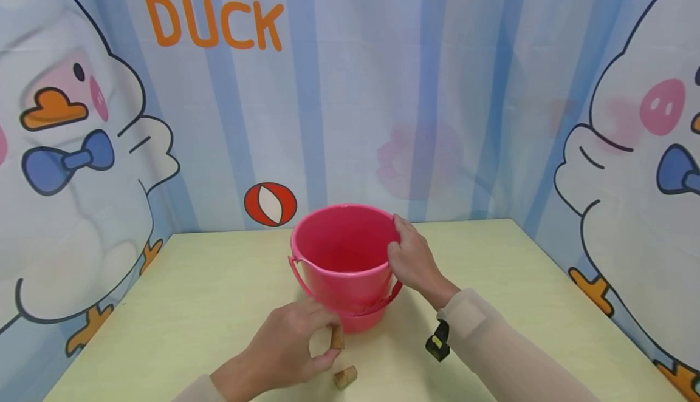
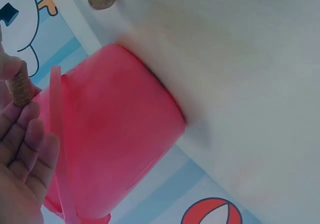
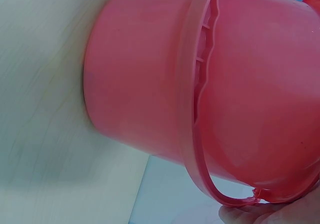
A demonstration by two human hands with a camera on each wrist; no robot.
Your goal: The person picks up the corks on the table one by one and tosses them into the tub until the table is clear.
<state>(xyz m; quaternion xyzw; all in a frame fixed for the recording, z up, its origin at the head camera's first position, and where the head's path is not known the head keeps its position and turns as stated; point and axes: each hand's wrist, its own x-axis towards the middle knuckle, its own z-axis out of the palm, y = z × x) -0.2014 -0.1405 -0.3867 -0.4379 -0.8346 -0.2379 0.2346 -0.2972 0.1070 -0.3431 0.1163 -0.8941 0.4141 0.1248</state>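
Note:
A pink bucket (image 1: pixel 350 292) stands upright on the table, its handle (image 3: pixel 189 109) hanging down along the near side. My right hand (image 1: pixel 414 255) grips the bucket's rim on the right, thumb toward the inside. In front of the bucket, my left hand (image 1: pixel 284 347) pinches a wine cork (image 1: pixel 336 336) between thumb and fingers. The left wrist view shows that cork (image 2: pixel 20 87) end-up between the fingertips, beside the bucket's wall. A second cork (image 1: pixel 346 378) lies on the table just right of the left hand.
The pale yellow table (image 1: pixel 219 280) reaches back to a blue striped curtain (image 1: pixel 361 86) printed with cartoon ducks. Curtain panels also border the left and right sides. A small black device (image 1: pixel 439 342) hangs at the right wrist.

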